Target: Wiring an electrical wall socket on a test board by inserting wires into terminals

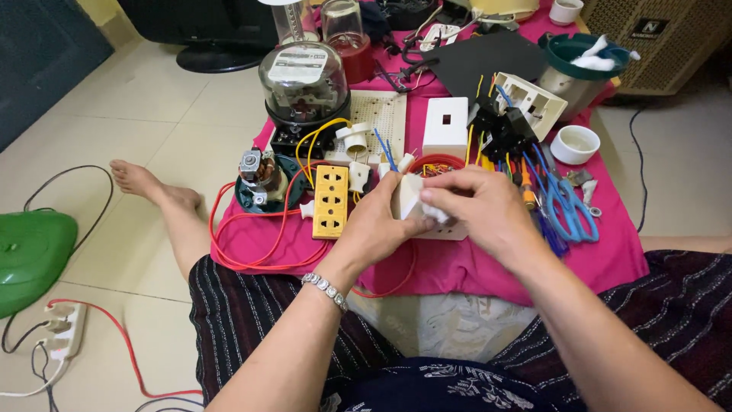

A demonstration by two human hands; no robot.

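My left hand (379, 221) and my right hand (480, 210) meet over the pink cloth (488, 267), both gripping a small white plastic electrical part (412, 200). The left hand holds it from the left side; the right hand's fingers pinch its right edge. A silver bracelet (325, 291) is on my left wrist. Just behind the hands a red bowl (438, 163) holds small coloured pieces. A yellow socket strip (332, 200) lies left of the left hand.
A glass-domed meter (303, 80), a small motor (259, 177), a white perforated board (381, 114), a white box (446, 126), blue scissors (568, 210) and a white cup (574, 143) lie on the cloth. Red wire (244, 255) loops left. A green object (30, 255) and a power strip (65, 329) are on the floor.
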